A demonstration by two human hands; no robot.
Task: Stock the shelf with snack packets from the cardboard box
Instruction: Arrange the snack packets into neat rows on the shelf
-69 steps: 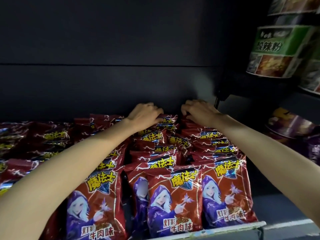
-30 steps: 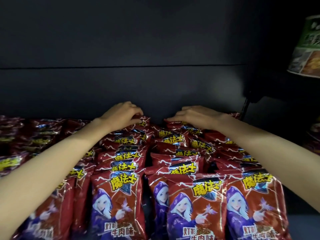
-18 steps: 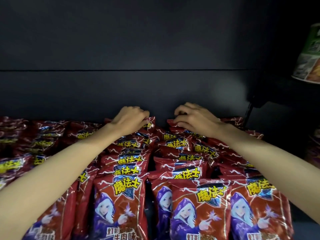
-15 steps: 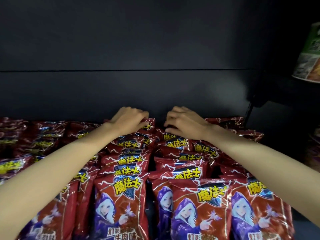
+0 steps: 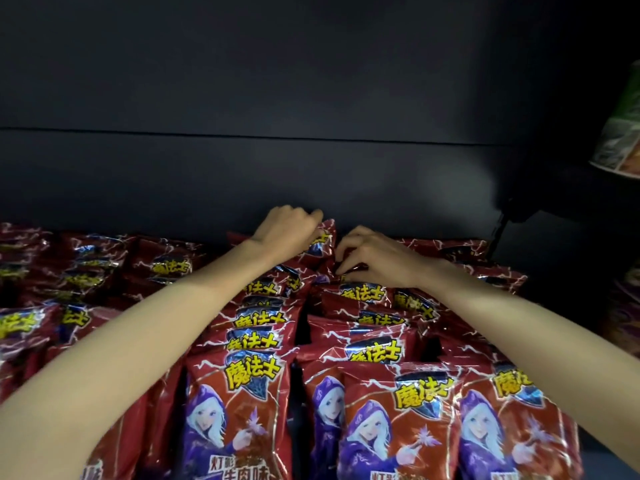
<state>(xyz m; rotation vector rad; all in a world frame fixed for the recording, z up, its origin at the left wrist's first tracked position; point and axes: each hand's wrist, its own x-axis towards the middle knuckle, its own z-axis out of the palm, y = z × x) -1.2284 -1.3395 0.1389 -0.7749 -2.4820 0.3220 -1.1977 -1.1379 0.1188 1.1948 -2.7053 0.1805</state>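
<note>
Since half a second ago: right hand (image 5: 375, 259) has shifted a little lower and its fingers now curl tighter into the packet tops; left hand (image 5: 289, 233) has barely moved, same spot at the back of the row.

Head view, the only one:
- Left hand: fingers curled over the top edge of the rearmost packet (image 5: 320, 239), gripping it. Looks like it's holding that packet upright against the back panel (image 5: 311, 168) so the row doesn't slump.
- Right hand: just beside the left, fingers bent and pinching the crimped top of a rear packet (image 5: 349, 268) in the next row. My read: seating or straightening it.
- Snack packets (image 5: 256, 375): red foil, standing in tight overlapping rows that run from the hands forward to the shelf front. More rows out past the left forearm.
- Cardboard box: not in view.
- Far beyond the right hand, a noodle cup (image 5: 620, 140) on a neighbouring shelf.

Judgement: shelf nearly full; this is tidying, not loading.
</note>
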